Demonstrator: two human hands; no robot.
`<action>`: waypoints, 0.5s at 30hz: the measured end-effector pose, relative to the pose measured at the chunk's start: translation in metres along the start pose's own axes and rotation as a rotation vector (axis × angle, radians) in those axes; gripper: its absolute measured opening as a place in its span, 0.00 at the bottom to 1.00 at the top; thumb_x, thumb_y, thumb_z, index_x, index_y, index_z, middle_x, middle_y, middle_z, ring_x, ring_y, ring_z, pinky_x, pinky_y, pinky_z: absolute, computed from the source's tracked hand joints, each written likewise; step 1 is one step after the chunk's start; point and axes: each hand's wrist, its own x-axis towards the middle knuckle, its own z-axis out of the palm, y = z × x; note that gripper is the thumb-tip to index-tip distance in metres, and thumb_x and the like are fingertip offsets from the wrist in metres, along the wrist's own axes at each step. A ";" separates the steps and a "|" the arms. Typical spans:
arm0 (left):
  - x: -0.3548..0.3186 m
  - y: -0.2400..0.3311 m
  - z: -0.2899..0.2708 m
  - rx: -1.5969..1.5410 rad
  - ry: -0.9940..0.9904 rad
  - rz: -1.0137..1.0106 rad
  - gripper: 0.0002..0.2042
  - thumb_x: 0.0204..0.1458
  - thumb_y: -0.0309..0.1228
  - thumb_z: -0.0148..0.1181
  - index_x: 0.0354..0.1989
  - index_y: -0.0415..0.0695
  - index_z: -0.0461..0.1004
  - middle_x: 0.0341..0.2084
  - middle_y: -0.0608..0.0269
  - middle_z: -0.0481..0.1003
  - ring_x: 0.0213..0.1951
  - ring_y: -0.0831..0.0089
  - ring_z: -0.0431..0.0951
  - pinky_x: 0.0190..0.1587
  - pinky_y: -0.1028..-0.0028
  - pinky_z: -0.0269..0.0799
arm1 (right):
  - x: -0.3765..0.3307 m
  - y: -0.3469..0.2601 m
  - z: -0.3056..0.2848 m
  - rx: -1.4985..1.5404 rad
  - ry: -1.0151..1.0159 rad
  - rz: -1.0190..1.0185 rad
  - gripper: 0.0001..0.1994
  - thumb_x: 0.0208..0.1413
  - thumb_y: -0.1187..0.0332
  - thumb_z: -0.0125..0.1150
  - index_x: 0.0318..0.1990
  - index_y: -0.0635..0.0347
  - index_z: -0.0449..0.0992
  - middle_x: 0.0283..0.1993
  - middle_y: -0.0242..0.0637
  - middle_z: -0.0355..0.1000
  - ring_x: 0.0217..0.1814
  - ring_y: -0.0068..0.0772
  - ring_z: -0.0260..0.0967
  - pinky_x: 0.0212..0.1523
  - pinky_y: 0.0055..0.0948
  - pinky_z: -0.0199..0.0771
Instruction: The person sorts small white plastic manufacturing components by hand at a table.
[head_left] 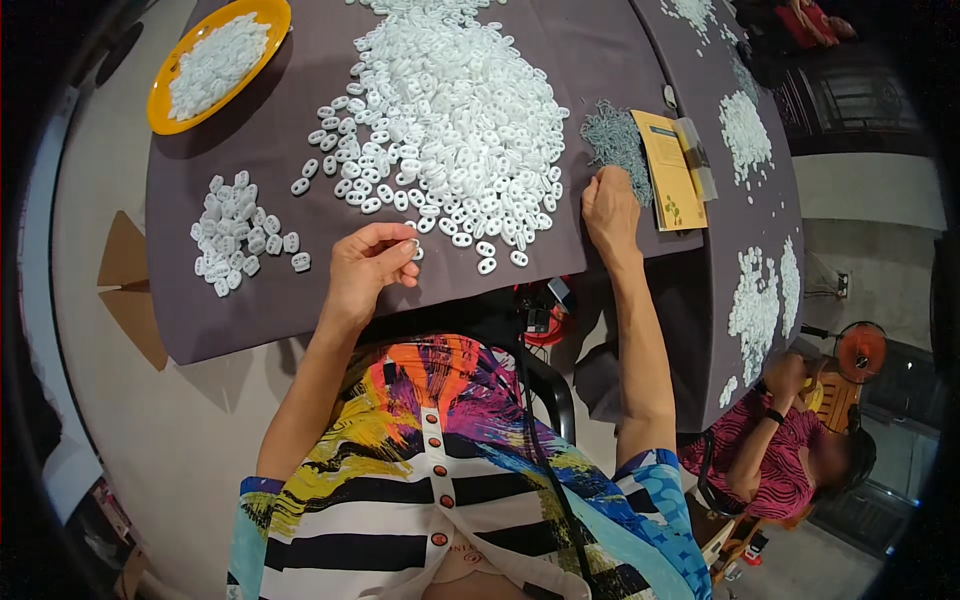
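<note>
My left hand [362, 272] pinches a small white oval plastic piece [417, 252] between thumb and fingertips, just off the near edge of a large heap of white two-holed oval pieces [465, 120]. At the right, my right hand [611, 212] is closed at the near edge of a pile of tiny grey parts [615, 138]. Its fingertips are turned away, so whatever they grip is hidden. Left of my left hand lies a smaller group of white pieces [235, 225].
A yellow plate [159, 110] of small white parts stands at the far left. Beside the grey pile lies a yellow booklet [660, 165]. More white piles [745, 135] cover the table at the right, where another person [765, 440] sits. The dark tablecloth [230, 325] ends near me.
</note>
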 end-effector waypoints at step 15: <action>-0.002 0.001 0.000 -0.002 0.010 -0.032 0.07 0.48 0.22 0.54 0.36 0.36 0.72 0.24 0.64 0.71 0.23 0.79 0.71 0.24 0.80 0.70 | 0.002 0.006 0.002 0.075 0.006 0.005 0.06 0.46 0.78 0.51 0.33 0.66 0.67 0.31 0.49 0.67 0.34 0.51 0.65 0.34 0.40 0.66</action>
